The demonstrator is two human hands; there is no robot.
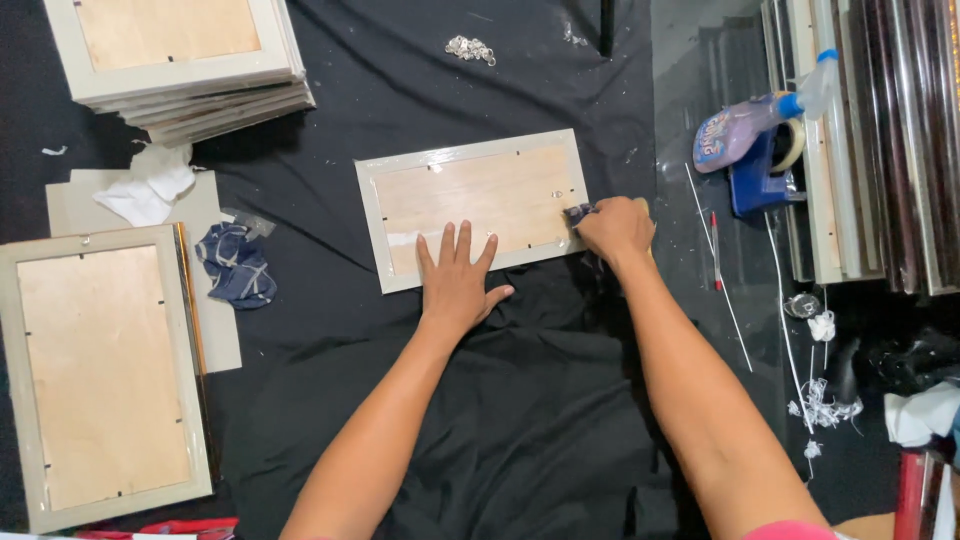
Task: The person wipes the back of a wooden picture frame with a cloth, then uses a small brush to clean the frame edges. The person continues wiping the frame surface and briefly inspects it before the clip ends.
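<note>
Pressing flat, my left hand (457, 280) lies with fingers spread on the grey picture frame (473, 207) (face down, mid black cloth (520, 420)). My right hand (615, 228) is closed around a dark rag (579, 212) at the frame's right edge.

The pale grey rectangular picture frame (470, 208) lies back up, its matt light plywood panel showing faint grain; its painted border looks glossy. Beneath it spreads a matt, creased black cloth (520, 400). Right of the frame, a translucent plastic spray bottle (745, 128) shines.
</note>
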